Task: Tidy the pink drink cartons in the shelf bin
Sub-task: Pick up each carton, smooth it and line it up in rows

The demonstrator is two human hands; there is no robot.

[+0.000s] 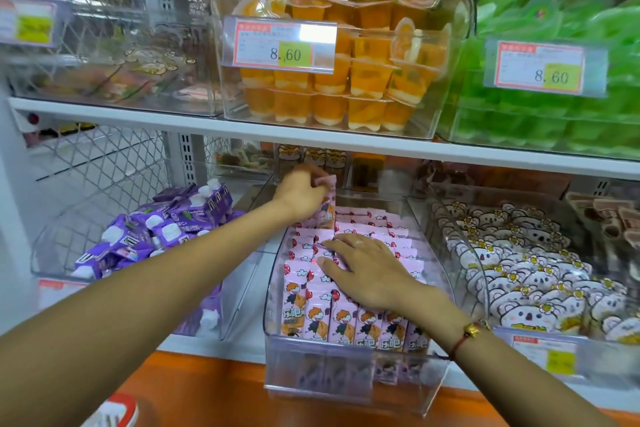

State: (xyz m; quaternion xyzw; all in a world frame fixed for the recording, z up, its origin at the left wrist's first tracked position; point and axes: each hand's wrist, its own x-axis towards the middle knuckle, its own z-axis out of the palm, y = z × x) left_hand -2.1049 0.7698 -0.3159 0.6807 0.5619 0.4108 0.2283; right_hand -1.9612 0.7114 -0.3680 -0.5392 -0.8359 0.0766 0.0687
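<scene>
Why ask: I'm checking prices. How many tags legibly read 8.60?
2. One tag fronts the orange cup bin, another tag the green bin; other tags are too blurred.

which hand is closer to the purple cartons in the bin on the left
Left. The left hand grips a raised pink carton near the purple cartons. The right hand lies flat farther right.

Pink drink cartons [349,321], printed with a cartoon child holding a red balloon, fill the clear shelf bin [349,378] in overlapping rows leaning toward its back wall, while 1 lifted carton [328,204] stands upright above the bin's rear left corner.
</scene>
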